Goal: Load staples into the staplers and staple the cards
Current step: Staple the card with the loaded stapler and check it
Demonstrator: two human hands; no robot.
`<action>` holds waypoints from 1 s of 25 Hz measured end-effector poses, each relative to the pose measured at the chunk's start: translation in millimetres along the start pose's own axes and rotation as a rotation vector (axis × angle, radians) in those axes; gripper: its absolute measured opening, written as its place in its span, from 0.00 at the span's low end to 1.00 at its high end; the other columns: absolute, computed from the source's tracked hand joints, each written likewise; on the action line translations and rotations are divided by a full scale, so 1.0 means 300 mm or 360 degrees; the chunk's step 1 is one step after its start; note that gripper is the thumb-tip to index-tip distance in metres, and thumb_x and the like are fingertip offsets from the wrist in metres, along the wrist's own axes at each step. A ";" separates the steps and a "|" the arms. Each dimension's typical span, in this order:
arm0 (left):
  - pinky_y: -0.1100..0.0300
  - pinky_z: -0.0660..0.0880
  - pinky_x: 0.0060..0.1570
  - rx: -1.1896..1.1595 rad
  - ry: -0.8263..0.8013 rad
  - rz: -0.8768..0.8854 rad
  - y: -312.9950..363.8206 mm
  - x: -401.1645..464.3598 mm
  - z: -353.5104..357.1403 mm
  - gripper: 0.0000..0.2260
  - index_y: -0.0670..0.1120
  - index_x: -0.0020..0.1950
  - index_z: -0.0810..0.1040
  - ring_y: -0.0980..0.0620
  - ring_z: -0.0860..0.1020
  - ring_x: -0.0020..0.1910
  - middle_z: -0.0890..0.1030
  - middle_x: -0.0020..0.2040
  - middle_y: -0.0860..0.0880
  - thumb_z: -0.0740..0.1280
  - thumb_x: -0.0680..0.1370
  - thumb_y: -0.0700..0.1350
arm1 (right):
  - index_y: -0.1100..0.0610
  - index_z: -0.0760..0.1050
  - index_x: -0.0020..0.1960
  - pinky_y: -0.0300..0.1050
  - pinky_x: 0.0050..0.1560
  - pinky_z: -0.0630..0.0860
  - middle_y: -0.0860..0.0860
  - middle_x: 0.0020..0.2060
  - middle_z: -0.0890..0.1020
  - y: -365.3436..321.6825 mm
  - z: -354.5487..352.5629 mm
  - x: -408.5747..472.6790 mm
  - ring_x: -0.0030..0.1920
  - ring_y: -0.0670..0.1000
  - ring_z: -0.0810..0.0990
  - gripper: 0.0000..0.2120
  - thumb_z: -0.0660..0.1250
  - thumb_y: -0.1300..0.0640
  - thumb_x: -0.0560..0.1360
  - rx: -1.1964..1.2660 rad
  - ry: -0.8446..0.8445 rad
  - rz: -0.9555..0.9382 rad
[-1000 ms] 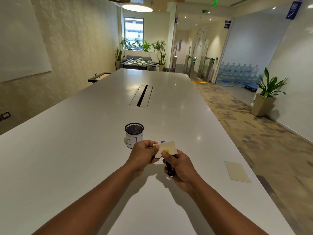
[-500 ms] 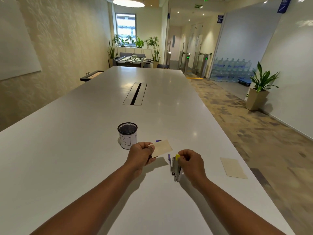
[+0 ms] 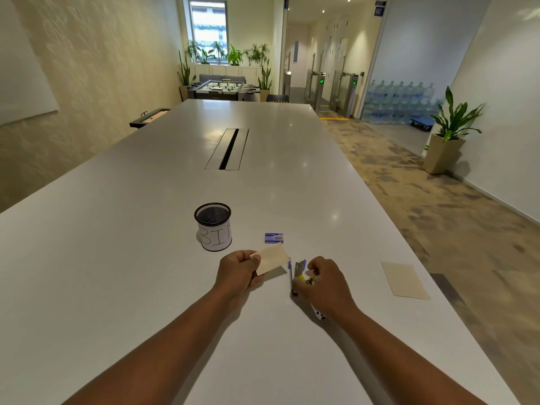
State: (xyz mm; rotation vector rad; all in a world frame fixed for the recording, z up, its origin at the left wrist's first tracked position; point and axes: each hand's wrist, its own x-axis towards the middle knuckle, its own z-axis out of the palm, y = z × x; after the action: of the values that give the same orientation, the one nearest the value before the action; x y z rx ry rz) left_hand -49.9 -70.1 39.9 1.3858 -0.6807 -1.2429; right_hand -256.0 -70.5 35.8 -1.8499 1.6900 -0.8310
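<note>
Staplers [image 3: 298, 276] lie on the white table [image 3: 117, 258] near its right-hand part, close to me; I count at least two slim bodies side by side, blue and yellow plastic with grey metal, but cannot separate them cleanly under my right hand.

Working left to right: a black wire-mesh cup [image 3: 213, 229], cylindrical, wears a white paper wrap lettered "BIN" and stands upright, well apart from the table's left edge. My left hand [image 3: 238, 271] pinches a small tan card [image 3: 273, 258] by one short edge, thumb on top, card held just above the surface and tilted. Beyond it a small blue staple box [image 3: 273, 238] lies flat. My right hand [image 3: 327, 283] rests over the staplers with fingers curled down onto them; whether they actually grip, I cannot tell. Further right, a second tan card [image 3: 404, 279], flat and rectangular, lies near the table's right edge. The tabletop is smooth and glossy, with broad open surface left and ahead.
</note>
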 end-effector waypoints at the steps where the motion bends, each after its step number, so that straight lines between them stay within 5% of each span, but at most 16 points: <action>1: 0.60 0.82 0.34 0.0005 0.0007 0.0001 0.000 0.002 0.001 0.04 0.44 0.50 0.81 0.47 0.82 0.42 0.83 0.46 0.43 0.68 0.81 0.38 | 0.48 0.68 0.43 0.40 0.35 0.66 0.46 0.42 0.74 0.001 0.008 -0.007 0.38 0.44 0.74 0.15 0.73 0.47 0.65 -0.0083 -0.0037 -0.0008; 11: 0.60 0.81 0.33 -0.0072 0.0011 -0.0053 -0.014 0.018 -0.009 0.03 0.42 0.52 0.80 0.45 0.81 0.41 0.83 0.50 0.38 0.67 0.81 0.38 | 0.52 0.75 0.38 0.41 0.36 0.68 0.52 0.42 0.79 0.033 -0.012 0.041 0.41 0.48 0.77 0.07 0.74 0.55 0.66 0.0058 0.0027 0.0034; 25: 0.63 0.77 0.27 -0.0016 -0.0036 -0.0075 0.024 0.022 0.005 0.05 0.38 0.55 0.80 0.47 0.78 0.37 0.81 0.48 0.38 0.66 0.82 0.37 | 0.57 0.81 0.46 0.45 0.42 0.73 0.51 0.46 0.72 0.073 0.000 0.132 0.41 0.53 0.76 0.04 0.68 0.58 0.74 -0.0335 0.0187 0.0072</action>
State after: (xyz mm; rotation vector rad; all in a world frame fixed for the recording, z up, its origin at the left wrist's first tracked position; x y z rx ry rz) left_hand -47.7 -78.3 45.0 1.3884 -0.6598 -1.2995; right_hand -269.3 -112.1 24.2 -1.9236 1.9504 -0.7828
